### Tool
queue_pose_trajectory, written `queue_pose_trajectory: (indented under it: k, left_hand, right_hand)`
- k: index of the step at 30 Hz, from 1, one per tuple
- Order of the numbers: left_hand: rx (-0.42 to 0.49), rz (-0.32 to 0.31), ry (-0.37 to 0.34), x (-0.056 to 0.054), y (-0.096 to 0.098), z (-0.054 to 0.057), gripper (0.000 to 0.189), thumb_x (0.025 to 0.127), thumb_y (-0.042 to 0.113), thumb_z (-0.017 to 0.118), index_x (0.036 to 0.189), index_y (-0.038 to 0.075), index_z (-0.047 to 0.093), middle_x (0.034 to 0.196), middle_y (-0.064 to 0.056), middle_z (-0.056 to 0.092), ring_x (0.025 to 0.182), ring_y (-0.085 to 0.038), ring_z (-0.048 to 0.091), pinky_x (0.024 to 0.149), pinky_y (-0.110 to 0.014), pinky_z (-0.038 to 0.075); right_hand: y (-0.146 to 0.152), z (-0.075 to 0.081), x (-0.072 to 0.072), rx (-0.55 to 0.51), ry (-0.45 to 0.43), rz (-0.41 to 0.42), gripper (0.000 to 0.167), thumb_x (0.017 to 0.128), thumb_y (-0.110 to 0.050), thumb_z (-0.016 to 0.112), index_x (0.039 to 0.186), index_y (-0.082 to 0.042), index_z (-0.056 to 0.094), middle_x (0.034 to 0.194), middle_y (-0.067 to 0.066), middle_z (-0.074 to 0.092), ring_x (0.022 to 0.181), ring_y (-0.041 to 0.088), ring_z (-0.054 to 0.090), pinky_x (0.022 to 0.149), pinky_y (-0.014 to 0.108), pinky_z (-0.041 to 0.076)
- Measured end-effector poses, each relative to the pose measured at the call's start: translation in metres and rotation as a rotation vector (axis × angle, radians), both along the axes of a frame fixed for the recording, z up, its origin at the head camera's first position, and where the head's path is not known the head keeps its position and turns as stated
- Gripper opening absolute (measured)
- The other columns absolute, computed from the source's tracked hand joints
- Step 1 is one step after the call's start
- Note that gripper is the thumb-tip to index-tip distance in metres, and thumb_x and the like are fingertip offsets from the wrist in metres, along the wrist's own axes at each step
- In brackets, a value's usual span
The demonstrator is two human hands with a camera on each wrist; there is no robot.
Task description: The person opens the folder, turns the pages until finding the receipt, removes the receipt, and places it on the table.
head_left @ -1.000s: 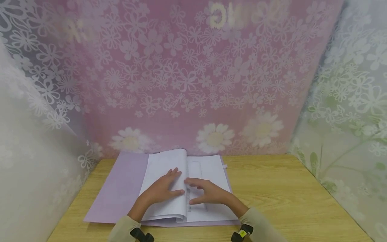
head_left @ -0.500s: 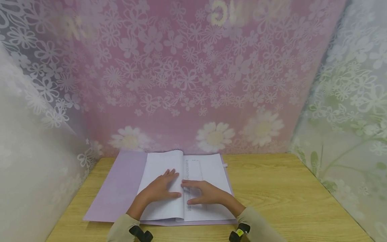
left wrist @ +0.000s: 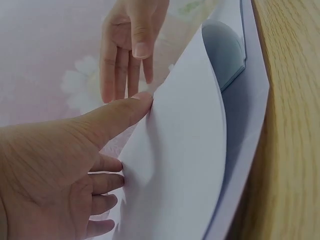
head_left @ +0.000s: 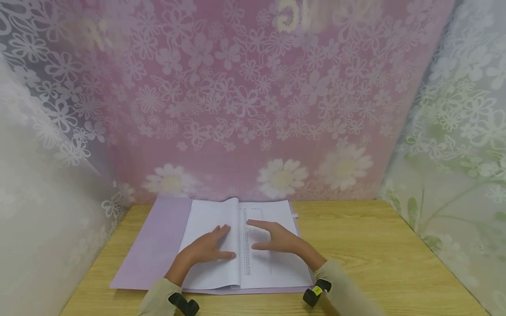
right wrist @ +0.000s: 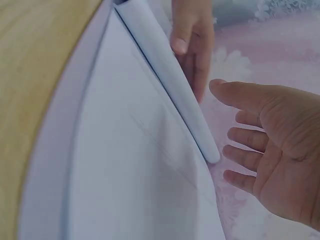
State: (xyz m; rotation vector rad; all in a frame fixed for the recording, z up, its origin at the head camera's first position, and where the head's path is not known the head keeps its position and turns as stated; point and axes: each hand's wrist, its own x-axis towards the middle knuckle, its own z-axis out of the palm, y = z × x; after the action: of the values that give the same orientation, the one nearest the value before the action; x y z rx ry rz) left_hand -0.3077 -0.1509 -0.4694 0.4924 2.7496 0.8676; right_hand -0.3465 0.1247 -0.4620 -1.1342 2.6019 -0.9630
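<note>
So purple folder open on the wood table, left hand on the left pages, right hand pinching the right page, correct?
No: the right hand pinches nothing. The right wrist view shows its thumb and fingers apart, nothing between them. Folder, table and left hand: as you said.

One pale letter, seemingly a G [head_left: 294, 19], shows on the pink backdrop [head_left: 221, 160] — the right-hand page's [head_left: 282, 270] printed column [head_left: 247, 245] is illegible.
</note>
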Motion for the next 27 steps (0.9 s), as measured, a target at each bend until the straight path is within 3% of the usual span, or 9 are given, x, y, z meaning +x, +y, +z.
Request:
queue_pose_trajectory:
  k: [9,19,27]
  left_hand:
    - [-0.039,0.003,-0.014,-0.005,-0.004,-0.007,0.101,0.084,0.057,0.078,0.160,0.008,0.032,0.165,-0.023,0.030,0.152,-0.042,0.032,0.120,-0.059,0.035]
    - [-0.033,-0.010,-0.027,-0.001,-0.007,-0.010,0.100,0.084,0.055,0.078,0.159,0.006,0.033,0.163,-0.024,0.033,0.151,-0.043,0.034,0.120,-0.058,0.036]
    - [-0.028,-0.014,-0.027,-0.002,-0.006,-0.004,0.100,0.085,0.054,0.078,0.159,0.005,0.033,0.164,-0.024,0.032,0.152,-0.042,0.032,0.121,-0.057,0.034]
  right_hand:
    - [0.027,0.010,-0.025,-0.019,0.015,-0.193,0.078,0.089,-0.034,0.080,0.156,-0.015,0.043,0.159,0.010,0.046,0.149,0.035,0.040,0.119,0.057,0.038]
    - [0.059,-0.007,-0.046,-0.067,-0.043,-0.364,0.086,0.088,-0.038,0.080,0.157,-0.009,0.039,0.162,0.019,0.038,0.150,0.047,0.033,0.116,0.068,0.034]
    - [0.077,-0.018,-0.063,-0.114,-0.126,-0.414,0.091,0.089,-0.036,0.080,0.160,-0.005,0.031,0.165,0.023,0.030,0.151,0.047,0.029,0.118,0.063,0.034]
